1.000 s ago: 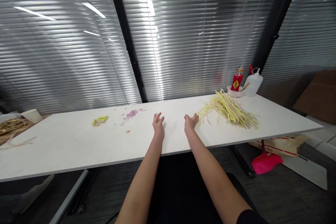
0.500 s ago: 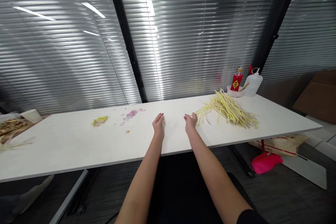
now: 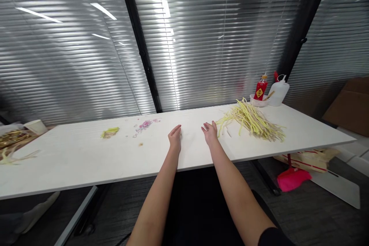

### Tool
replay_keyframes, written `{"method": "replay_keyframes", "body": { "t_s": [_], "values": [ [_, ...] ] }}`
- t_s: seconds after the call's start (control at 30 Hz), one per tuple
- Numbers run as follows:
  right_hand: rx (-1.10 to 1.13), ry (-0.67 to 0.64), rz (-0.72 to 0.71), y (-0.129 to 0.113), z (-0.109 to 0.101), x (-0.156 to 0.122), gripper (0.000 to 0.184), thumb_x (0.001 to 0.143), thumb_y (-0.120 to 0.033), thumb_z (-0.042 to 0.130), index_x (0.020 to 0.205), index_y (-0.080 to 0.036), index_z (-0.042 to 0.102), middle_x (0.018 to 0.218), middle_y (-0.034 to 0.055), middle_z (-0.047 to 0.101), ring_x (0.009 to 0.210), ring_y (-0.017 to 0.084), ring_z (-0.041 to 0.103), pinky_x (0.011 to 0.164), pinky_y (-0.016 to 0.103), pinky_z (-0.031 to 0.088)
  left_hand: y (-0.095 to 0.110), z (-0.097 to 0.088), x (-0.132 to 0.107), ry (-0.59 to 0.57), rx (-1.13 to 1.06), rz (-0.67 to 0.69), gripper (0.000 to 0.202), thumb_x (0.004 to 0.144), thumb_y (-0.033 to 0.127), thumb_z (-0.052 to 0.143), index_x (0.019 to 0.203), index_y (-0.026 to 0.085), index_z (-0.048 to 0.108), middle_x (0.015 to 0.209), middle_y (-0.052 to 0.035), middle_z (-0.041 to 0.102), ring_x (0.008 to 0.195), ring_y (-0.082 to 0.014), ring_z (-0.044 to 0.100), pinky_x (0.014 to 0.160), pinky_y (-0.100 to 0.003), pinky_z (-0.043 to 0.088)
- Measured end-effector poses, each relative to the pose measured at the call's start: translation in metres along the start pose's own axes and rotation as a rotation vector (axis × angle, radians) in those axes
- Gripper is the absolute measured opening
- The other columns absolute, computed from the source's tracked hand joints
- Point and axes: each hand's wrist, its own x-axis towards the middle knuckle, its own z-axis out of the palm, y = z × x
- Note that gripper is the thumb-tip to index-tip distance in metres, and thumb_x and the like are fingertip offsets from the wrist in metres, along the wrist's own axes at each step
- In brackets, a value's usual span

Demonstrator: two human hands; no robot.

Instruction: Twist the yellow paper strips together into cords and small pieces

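Both of my arms reach forward over a long white table (image 3: 86, 161). My left hand (image 3: 175, 135) lies flat on the tabletop near its middle, fingers stretched out and empty. My right hand (image 3: 210, 132) rests a little to the right of it, fingers spread, holding nothing. Just right of my right hand lies a loose pile of yellow and pale strips (image 3: 250, 119); my fingertips are close to its nearest ends but apart from them.
A red bottle (image 3: 260, 88), a white squeeze bottle (image 3: 278, 90) and a small white bowl (image 3: 258, 102) stand at the far right. A small yellow-green bundle (image 3: 109, 132) and pink scraps (image 3: 144, 125) lie left of centre. A pink dustpan (image 3: 294, 178) sits on the floor.
My left hand's fingers have drawn together and it has stayed in place. My right hand has pulled slightly back from the strip pile and its fingers have straightened.
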Motion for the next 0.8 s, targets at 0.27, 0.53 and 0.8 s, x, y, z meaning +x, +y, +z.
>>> {"method": "replay_keyframes", "body": {
  "t_s": [0.27, 0.53, 0.8],
  "values": [
    [0.015, -0.036, 0.033, -0.010, -0.001, -0.005, 0.047, 0.066, -0.033, 0.060, 0.111, -0.025, 0.052, 0.117, 0.0045, 0.054, 0.087, 0.013, 0.057, 0.070, 0.027, 0.048, 0.000, 0.000, -0.001, -0.009, 0.006, -0.007, 0.026, 0.060, 0.026, 0.073, 0.083, 0.015, 0.071, 0.080, -0.0071, 0.066, 0.085, -0.0184, 0.060, 0.075, -0.028, 0.044],
    [0.131, -0.073, 0.091, -0.016, 0.003, -0.012, 0.031, 0.062, -0.029, 0.068, 0.088, -0.022, 0.054, 0.101, -0.0001, 0.062, 0.067, 0.009, 0.053, 0.059, 0.023, 0.043, -0.002, -0.001, 0.001, -0.034, -0.012, -0.015, 0.025, 0.059, 0.028, 0.075, 0.080, 0.015, 0.070, 0.095, -0.0095, 0.066, 0.096, -0.0198, 0.059, 0.084, -0.029, 0.042],
    [0.372, -0.098, 0.132, -0.015, 0.001, -0.006, 0.024, 0.066, -0.017, 0.066, 0.083, -0.022, 0.051, 0.089, -0.0025, 0.062, 0.068, 0.008, 0.056, 0.071, 0.028, 0.048, -0.001, -0.001, 0.001, -0.046, 0.003, -0.020, 0.026, 0.059, 0.030, 0.074, 0.080, 0.015, 0.070, 0.095, -0.0102, 0.066, 0.096, -0.0206, 0.059, 0.086, -0.031, 0.042]
  ]
}}
